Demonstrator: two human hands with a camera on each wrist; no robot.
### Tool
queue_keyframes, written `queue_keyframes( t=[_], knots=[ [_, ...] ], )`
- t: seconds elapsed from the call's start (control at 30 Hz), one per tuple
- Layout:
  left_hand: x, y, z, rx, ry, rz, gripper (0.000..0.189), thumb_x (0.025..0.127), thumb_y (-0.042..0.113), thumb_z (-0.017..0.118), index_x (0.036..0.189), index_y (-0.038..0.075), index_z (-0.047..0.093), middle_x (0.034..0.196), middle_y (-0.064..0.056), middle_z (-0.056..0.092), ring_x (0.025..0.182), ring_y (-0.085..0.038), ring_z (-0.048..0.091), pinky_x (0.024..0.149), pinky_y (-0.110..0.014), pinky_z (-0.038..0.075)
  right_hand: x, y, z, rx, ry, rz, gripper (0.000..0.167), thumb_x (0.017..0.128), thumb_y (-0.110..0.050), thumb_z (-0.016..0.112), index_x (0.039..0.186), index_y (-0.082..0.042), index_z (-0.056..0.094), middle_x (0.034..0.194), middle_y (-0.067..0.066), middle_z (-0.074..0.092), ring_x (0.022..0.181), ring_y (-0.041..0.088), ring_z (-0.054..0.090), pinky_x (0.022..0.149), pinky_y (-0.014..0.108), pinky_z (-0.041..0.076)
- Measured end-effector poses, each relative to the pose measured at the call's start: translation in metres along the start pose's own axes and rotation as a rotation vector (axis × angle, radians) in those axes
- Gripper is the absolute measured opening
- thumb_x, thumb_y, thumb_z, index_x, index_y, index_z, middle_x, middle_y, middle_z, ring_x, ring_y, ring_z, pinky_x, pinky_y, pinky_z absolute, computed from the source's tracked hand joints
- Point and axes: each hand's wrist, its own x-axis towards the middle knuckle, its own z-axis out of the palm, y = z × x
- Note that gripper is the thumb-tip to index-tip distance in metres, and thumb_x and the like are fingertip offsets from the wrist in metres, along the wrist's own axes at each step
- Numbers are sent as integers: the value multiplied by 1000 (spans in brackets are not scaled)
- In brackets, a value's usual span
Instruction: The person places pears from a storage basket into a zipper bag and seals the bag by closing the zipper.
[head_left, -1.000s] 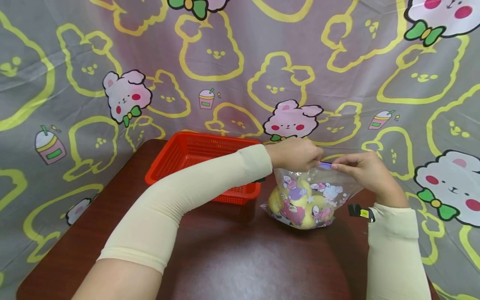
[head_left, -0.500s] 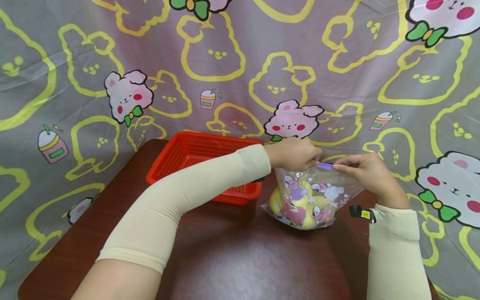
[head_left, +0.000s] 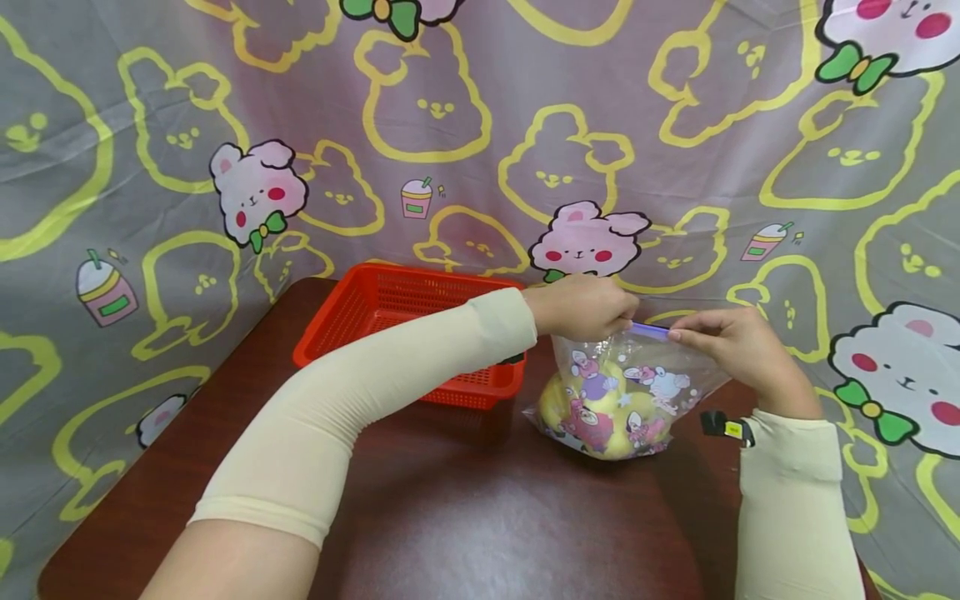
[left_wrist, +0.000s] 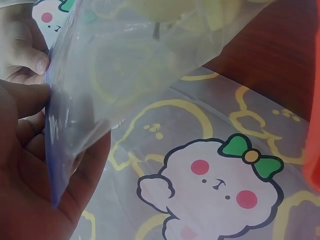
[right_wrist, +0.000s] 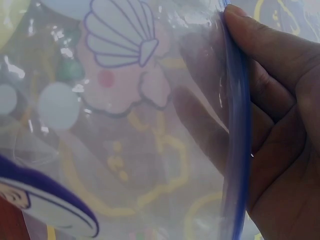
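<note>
A clear zip bag [head_left: 660, 383] printed with pink and purple cartoon figures stands on the table, its base on the wood. Several yellow fruits [head_left: 555, 404] fill its lower part; a short stem on one shows in the left wrist view. Along the top runs a purple zip strip [head_left: 649, 329]. My left hand [head_left: 585, 307] pinches this strip near its left end, fingers curled. Farther right, my right hand [head_left: 731, 342] pinches it between thumb and fingers. Through the film in the right wrist view, some fingers show behind the zip strip [right_wrist: 237, 125].
Left of the bag, behind my left forearm, sits a red plastic basket [head_left: 322, 329] with slotted walls. The dark reddish-brown table [head_left: 480, 517] meets a grey cloth [head_left: 465, 75] with cartoon rabbits at the back and sides.
My left hand has slid slightly left along the zip strip, and more purple shows between the hands. My right hand and the bag stay nearly in place.
</note>
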Motion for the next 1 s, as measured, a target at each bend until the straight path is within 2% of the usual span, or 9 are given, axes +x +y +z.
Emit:
queue_keyframes(
  t=[0.33,0.63,0.83,1.0],
  knots=[
    [-2,1,-1,-16,-9,-23,19,101,32,51,97,16,59,81,5,57,73,-9,54,65,-23,43,0,0,-4,-44,5,-25,9,83,-15,78,87,-6,78,77,4,71,65,7,58,56,17,43],
    [-5,1,-1,3,4,-33,19,101,32,51,101,16,59,84,5,58,76,-9,54,67,-23,43,2,-3,-6,-39,-54,38,16,84,-21,78,91,-7,78,79,3,71,67,9,60,57,20,45],
    [-8,0,-1,-11,9,-34,18,101,33,51,101,16,59,83,5,57,76,-9,53,67,-23,42,6,-7,-3,-59,-79,39,18,84,-23,79,91,-6,77,78,2,71,66,10,60,57,22,46],
    [-9,-2,1,-48,38,-22,17,101,31,53,99,16,60,81,5,57,74,-9,53,67,-22,42,8,-12,-1,-70,-98,40,23,85,-28,78,94,-8,78,80,2,72,69,14,63,58,24,48]
  ],
)
